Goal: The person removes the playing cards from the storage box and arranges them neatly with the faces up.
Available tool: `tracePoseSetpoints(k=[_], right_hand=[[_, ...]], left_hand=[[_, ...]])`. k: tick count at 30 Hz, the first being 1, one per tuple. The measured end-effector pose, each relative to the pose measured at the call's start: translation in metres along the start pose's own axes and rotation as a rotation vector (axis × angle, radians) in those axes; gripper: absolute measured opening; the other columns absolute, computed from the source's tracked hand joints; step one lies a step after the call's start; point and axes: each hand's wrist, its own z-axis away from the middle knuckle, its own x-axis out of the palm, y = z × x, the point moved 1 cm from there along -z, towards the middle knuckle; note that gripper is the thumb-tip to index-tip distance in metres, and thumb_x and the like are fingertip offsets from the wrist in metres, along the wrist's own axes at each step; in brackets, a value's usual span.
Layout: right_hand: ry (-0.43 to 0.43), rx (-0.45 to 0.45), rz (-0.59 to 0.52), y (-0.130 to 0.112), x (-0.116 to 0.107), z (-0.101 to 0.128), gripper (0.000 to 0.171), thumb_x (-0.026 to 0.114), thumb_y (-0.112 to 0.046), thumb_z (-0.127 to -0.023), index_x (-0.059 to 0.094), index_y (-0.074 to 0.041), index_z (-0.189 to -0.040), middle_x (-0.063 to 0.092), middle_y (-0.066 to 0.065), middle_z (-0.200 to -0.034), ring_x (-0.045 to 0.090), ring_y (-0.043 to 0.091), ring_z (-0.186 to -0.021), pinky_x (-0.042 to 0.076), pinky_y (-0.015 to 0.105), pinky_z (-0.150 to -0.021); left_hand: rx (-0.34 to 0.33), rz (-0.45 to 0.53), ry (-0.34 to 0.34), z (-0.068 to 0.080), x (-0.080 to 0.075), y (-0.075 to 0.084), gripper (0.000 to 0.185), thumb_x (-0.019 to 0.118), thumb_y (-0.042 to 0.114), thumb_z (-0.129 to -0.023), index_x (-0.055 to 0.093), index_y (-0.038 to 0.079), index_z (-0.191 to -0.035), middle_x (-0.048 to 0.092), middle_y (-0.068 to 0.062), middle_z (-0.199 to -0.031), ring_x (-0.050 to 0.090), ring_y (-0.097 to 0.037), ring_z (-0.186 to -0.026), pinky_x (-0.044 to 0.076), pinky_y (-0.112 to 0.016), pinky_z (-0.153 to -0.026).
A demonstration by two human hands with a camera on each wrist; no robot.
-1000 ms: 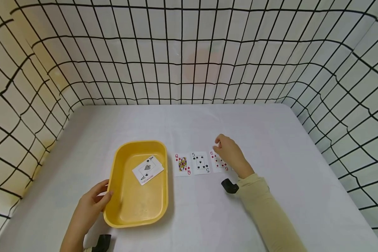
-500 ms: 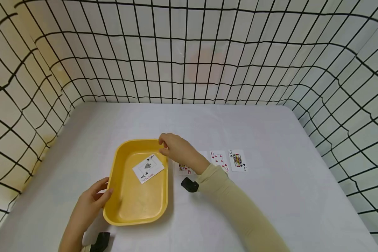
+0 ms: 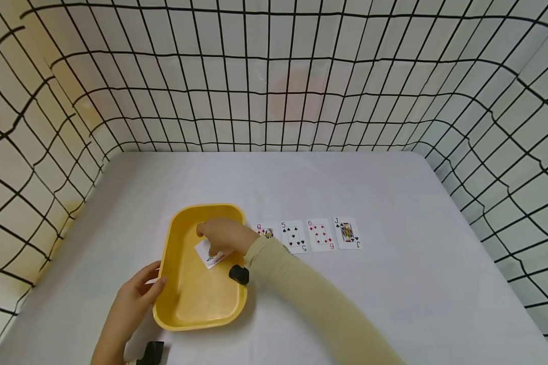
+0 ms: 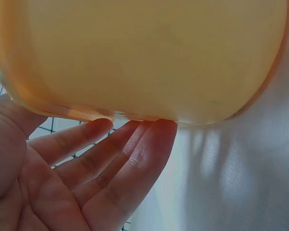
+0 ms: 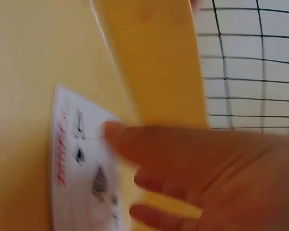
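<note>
A yellow tray (image 3: 196, 309) stands on the white table with an ace of spades (image 3: 203, 249) lying face up inside. At the tray's left side my left hand (image 3: 132, 296) grips the rim, thumb over the edge and fingertips against the outer wall (image 4: 144, 118). My right hand (image 3: 226, 235) is inside the tray, over the ace, covering much of it from above. In the right wrist view the thumb overlaps the edge of the ace (image 5: 86, 163), with the fingers apart from the thumb and nothing held; motion blurs them.
Right of the tray lies a row of face-up playing cards: a queen of diamonds (image 3: 266, 232) partly hidden by the right sleeve, a five of spades (image 3: 294, 236), a six of diamonds (image 3: 320, 234) and a jack of clubs (image 3: 347, 233). Black wire mesh (image 3: 274, 91) surrounds the table.
My right hand has moved left from the card row, past the tray's right rim, to over the ace. The jack is uncovered. My left hand stays on the tray.
</note>
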Motion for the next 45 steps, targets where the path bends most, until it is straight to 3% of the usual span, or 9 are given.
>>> tracePoseSetpoints(k=[8, 13, 15, 18, 21, 26, 33, 38, 45], right_hand=[[0.004, 0.072, 0.189, -0.004, 0.010, -0.003, 0.050, 0.074, -0.013, -0.073, 0.048, -0.018, -0.116, 0.049, -0.001, -0.111, 0.045, 0.015, -0.089, 0.038, 0.027, -0.083], [0.049, 0.115, 0.235, -0.001, 0.014, 0.000, 0.056, 0.078, -0.033, -0.068, 0.050, -0.014, -0.112, 0.054, 0.001, -0.102, 0.048, 0.015, -0.095, 0.039, 0.025, -0.085], [0.063, 0.121, 0.270, 0.000, 0.014, -0.001, 0.054, 0.076, -0.038, -0.068, 0.052, -0.014, -0.110, 0.054, 0.000, -0.098, 0.047, 0.015, -0.096, 0.038, 0.025, -0.085], [0.083, 0.115, 0.251, 0.000, 0.010, -0.003, 0.032, 0.070, -0.030, -0.076, 0.057, -0.015, -0.101, 0.055, -0.002, -0.092, 0.049, 0.014, -0.091, 0.041, 0.026, -0.079], [0.085, 0.061, 0.126, 0.000, 0.001, -0.003, 0.005, 0.058, -0.014, -0.086, 0.056, -0.013, -0.090, 0.052, -0.003, -0.080, 0.048, 0.011, -0.076, 0.039, 0.021, -0.067], [0.102, -0.025, -0.254, 0.012, -0.022, 0.015, 0.007, 0.048, -0.009, -0.092, 0.050, -0.012, -0.086, 0.047, -0.003, -0.073, 0.042, 0.009, -0.065, 0.033, 0.017, -0.057], [0.400, -0.063, -0.700, 0.071, -0.042, 0.067, 0.017, 0.055, -0.012, -0.090, 0.054, -0.008, -0.107, 0.060, 0.003, -0.092, 0.059, 0.016, -0.075, 0.049, 0.024, -0.062], [0.568, 0.078, -0.865, 0.137, -0.037, 0.114, 0.030, 0.059, -0.014, -0.087, 0.049, -0.003, -0.113, 0.062, 0.012, -0.090, 0.060, 0.026, -0.075, 0.049, 0.031, -0.061], [0.676, 0.412, -0.949, 0.225, -0.002, 0.192, 0.037, 0.058, -0.019, -0.089, 0.044, 0.000, -0.117, 0.057, 0.020, -0.107, 0.059, 0.013, -0.073, 0.048, 0.026, -0.061]], left_hand=[[-0.055, -0.001, -0.011, -0.002, -0.002, 0.001, 0.056, 0.053, 0.032, -0.090, 0.038, 0.001, -0.134, 0.048, -0.025, -0.122, 0.053, -0.038, -0.104, 0.049, -0.036, -0.077], [-0.074, -0.001, -0.020, -0.001, -0.001, 0.001, 0.056, 0.053, 0.032, -0.090, 0.037, 0.002, -0.134, 0.047, -0.025, -0.123, 0.052, -0.038, -0.105, 0.049, -0.036, -0.078], [-0.071, -0.009, -0.019, 0.000, -0.001, 0.000, 0.056, 0.053, 0.033, -0.090, 0.037, 0.002, -0.134, 0.047, -0.025, -0.123, 0.052, -0.038, -0.105, 0.049, -0.037, -0.078], [-0.049, -0.011, -0.006, 0.001, -0.001, 0.000, 0.055, 0.053, 0.033, -0.090, 0.038, 0.002, -0.133, 0.048, -0.024, -0.121, 0.053, -0.038, -0.103, 0.050, -0.036, -0.077], [-0.029, -0.007, 0.009, 0.002, -0.001, 0.000, 0.053, 0.053, 0.031, -0.091, 0.039, 0.001, -0.133, 0.049, -0.025, -0.120, 0.054, -0.038, -0.102, 0.050, -0.036, -0.075], [-0.028, -0.004, 0.013, 0.003, 0.000, 0.001, 0.052, 0.053, 0.029, -0.091, 0.039, 0.000, -0.132, 0.049, -0.025, -0.119, 0.054, -0.038, -0.102, 0.051, -0.034, -0.074], [-0.007, 0.012, 0.006, 0.001, 0.001, 0.002, 0.050, 0.053, 0.026, -0.091, 0.040, 0.000, -0.132, 0.050, -0.025, -0.118, 0.055, -0.037, -0.101, 0.051, -0.031, -0.072], [-0.068, 0.000, -0.017, 0.000, 0.000, 0.002, 0.053, 0.053, 0.029, -0.091, 0.037, 0.002, -0.134, 0.047, -0.025, -0.122, 0.053, -0.038, -0.104, 0.050, -0.033, -0.075], [-0.094, 0.006, -0.028, 0.000, 0.002, 0.003, 0.053, 0.053, 0.028, -0.091, 0.037, 0.002, -0.135, 0.047, -0.024, -0.122, 0.052, -0.037, -0.105, 0.050, -0.033, -0.076]])
